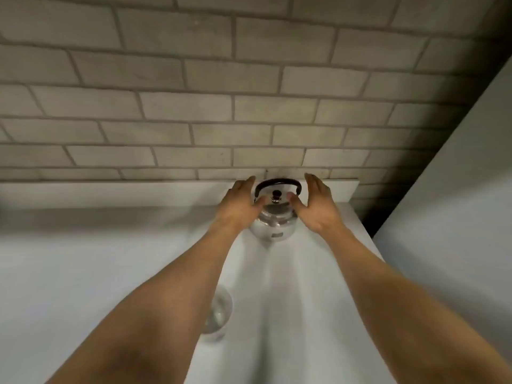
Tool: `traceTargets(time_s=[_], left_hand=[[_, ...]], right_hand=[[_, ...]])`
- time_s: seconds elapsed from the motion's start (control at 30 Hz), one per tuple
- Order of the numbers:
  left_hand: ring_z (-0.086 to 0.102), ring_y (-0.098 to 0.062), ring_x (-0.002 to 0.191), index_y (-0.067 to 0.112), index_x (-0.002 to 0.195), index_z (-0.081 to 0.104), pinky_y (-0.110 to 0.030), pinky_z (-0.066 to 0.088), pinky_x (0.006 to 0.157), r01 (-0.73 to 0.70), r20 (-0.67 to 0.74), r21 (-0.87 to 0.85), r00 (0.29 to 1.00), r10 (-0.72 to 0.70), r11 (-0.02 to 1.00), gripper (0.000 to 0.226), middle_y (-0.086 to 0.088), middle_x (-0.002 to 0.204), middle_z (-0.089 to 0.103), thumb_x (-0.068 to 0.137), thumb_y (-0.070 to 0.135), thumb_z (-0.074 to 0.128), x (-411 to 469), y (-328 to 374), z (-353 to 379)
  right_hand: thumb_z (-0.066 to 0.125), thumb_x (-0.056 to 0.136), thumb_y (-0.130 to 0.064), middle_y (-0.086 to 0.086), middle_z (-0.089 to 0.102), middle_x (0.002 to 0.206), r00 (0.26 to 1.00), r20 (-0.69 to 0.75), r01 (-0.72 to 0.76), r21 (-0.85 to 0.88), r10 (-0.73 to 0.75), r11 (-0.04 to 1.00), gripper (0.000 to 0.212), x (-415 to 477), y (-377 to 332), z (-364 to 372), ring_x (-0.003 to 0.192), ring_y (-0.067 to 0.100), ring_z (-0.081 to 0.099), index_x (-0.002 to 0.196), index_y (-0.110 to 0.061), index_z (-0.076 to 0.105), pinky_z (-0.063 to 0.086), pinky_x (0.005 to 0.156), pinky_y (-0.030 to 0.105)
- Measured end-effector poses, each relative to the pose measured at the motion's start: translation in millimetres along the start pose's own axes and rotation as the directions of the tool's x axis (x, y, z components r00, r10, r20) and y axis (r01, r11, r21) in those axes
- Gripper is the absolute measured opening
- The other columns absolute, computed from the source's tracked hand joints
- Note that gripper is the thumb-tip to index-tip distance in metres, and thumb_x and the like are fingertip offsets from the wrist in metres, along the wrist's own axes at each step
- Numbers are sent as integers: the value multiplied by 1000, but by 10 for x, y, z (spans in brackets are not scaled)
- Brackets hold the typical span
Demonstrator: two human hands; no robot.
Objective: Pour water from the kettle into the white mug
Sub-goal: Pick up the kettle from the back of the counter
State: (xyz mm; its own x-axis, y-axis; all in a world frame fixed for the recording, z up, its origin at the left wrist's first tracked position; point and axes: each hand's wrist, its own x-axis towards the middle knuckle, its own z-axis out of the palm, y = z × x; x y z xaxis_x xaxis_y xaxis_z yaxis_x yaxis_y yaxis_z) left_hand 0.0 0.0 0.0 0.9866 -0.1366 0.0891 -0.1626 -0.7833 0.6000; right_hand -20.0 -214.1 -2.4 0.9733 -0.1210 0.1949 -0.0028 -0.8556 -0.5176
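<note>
A: Where's the kettle (273,217)?

B: Far end of the counter (110,259), by the wall. My left hand (240,207) and right hand (318,206) flank it, fingers spread, gripping nothing.

A: Advice?

B: I'd take the black handle (278,183) and lift level.

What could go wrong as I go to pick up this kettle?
Both hands, left hand and right hand, flank the kettle body rather than its black handle; if the metal is hot, that could burn. The mug sits half hidden under the left forearm, so pulling back might knock it over.
</note>
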Motion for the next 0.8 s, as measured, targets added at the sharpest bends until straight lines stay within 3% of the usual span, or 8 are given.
traceTargets(time_s=[0.13,0.23,0.3,0.4,0.5,0.63,0.73,0.8], left_hand=[[45,-31,145,30,160,35,-42,38,114,51,55,-64,997,-48,997,56,-8,161,44,107,40,51,344,49,176],[62,-29,128,31,148,55,-30,45,99,34,35,-138,999,-29,990,41,-5,141,66,106,29,56,479,-2,295],[68,-24,116,35,137,64,-24,42,90,24,17,-167,1000,-21,986,33,0,126,73,106,26,57,502,-45,346],[69,-23,115,35,138,65,-21,40,89,17,-7,-164,1000,-19,986,34,1,126,75,106,25,56,525,-92,386],[68,-24,117,33,141,63,-21,40,89,13,5,-148,1000,-13,989,36,-3,129,74,107,24,55,552,-88,355],[68,-23,113,33,140,64,-25,46,88,-2,95,-163,995,17,987,35,-2,126,74,107,25,55,518,-5,199],[68,-20,113,35,140,64,-30,51,93,-31,99,-178,994,49,984,35,0,125,74,107,32,56,340,108,18],[68,-21,114,35,141,63,-34,53,96,-64,73,-155,994,76,986,35,0,125,74,106,34,58,150,198,-101]], right_hand=[[49,100,-58,1,25,169,987,122,96,43,-100,994,79,390,107,37,154,21,19,163,-20,21,26,119,40],[47,103,-56,2,43,158,952,224,199,74,-210,977,67,565,169,122,143,24,36,160,-25,30,39,112,45],[46,105,-51,3,57,139,922,251,282,90,-296,955,55,662,199,175,130,26,50,153,-25,44,43,106,43],[46,104,-50,-3,64,114,902,236,337,138,-362,931,37,771,147,215,107,20,60,128,-26,61,46,87,35],[50,102,-49,-16,64,90,897,262,329,146,-357,933,12,841,106,186,83,3,61,97,-40,55,42,70,27],[53,101,-48,-15,63,74,906,276,280,173,-320,944,16,789,68,75,67,-6,59,87,-40,54,38,58,21],[56,100,-52,-18,63,65,933,194,262,211,-303,942,20,595,14,-63,63,-5,58,85,-38,58,37,51,13],[59,96,-55,-23,65,69,945,140,256,244,-295,935,23,414,-54,-199,63,-2,60,82,-38,60,39,50,12]])
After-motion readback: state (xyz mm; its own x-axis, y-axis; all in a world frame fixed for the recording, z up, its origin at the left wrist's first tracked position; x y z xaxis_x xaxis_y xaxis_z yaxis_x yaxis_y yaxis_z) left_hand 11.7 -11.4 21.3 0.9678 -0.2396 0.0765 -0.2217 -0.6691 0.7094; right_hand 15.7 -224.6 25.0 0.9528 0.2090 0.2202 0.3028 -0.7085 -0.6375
